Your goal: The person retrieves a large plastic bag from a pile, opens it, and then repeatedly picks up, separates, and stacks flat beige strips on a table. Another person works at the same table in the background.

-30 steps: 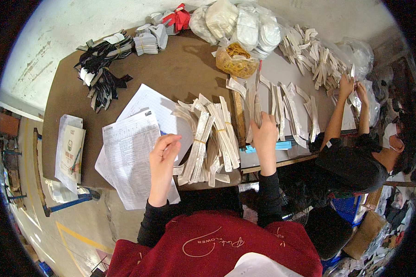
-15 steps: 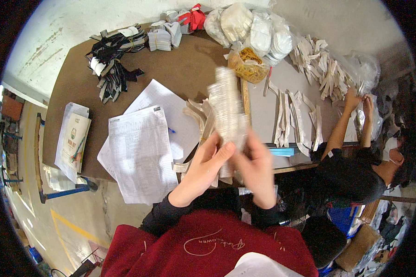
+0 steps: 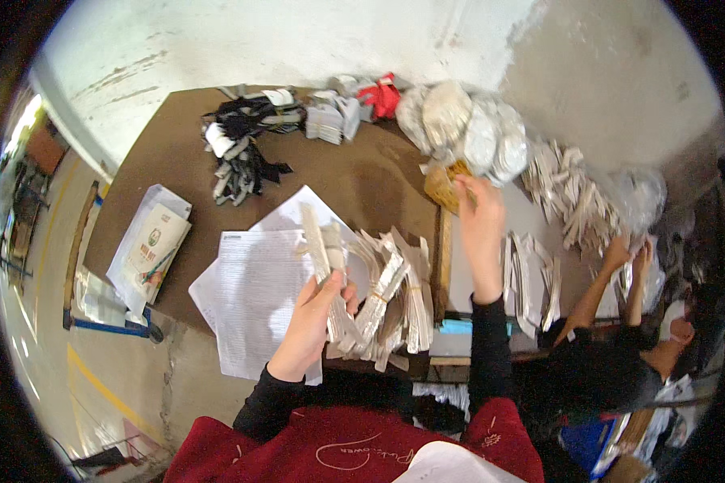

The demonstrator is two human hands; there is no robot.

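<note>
Fingers of the left hand (image 3: 308, 326) clamp strips (image 3: 317, 241); state of the right hand's (image 3: 481, 231) (near bands (image 3: 440, 187)): unclear. From it, eight o'clock, bundles (image 3: 416, 312) look done; four o'clock, loose strips (image 3: 526, 275) remain.

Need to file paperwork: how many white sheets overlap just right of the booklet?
2 visible: the printed sheet on top, and the tilted sheet partly beneath it. More may be hidden underneath.

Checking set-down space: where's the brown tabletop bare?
Widest: brown tabletop between the black strips, the yellow-filled bag and the white papers. Smaller: between the black strips and the booklet. Crowded: near middle, with pale bundles and the left hand holding a strip bunch; back right, with plastic bags and the right hand.
</note>
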